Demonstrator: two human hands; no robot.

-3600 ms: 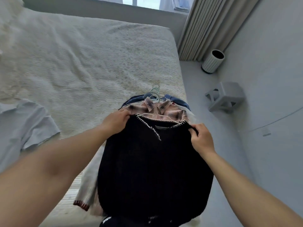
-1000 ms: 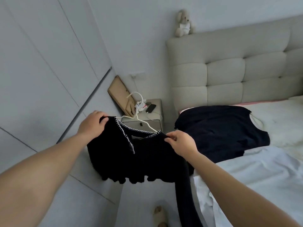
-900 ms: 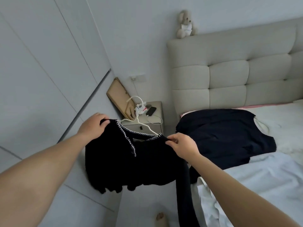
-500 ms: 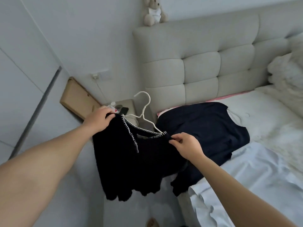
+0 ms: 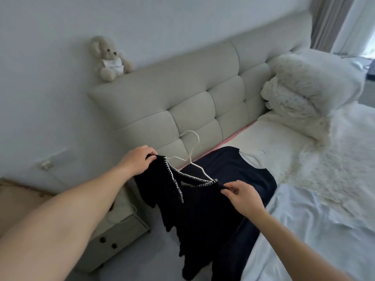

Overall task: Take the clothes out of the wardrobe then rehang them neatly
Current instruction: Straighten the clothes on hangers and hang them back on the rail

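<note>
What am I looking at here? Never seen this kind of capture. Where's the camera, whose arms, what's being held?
There is no machine: a person wears one wide-angle camera on the head, looking forward and down, so both bare arms reach in from the bottom of the picture. The left hand grips one shoulder of a black knit top with white-stitched neckline; the right hand pinches the other shoulder. The top sits on a white hanger, held in the air beside the bed. On the bed lie a dark navy garment, a pale blue sheet or garment and stacked pillows. A teddy bear sits on the padded headboard, and a bedside cabinet stands at lower left.
</note>
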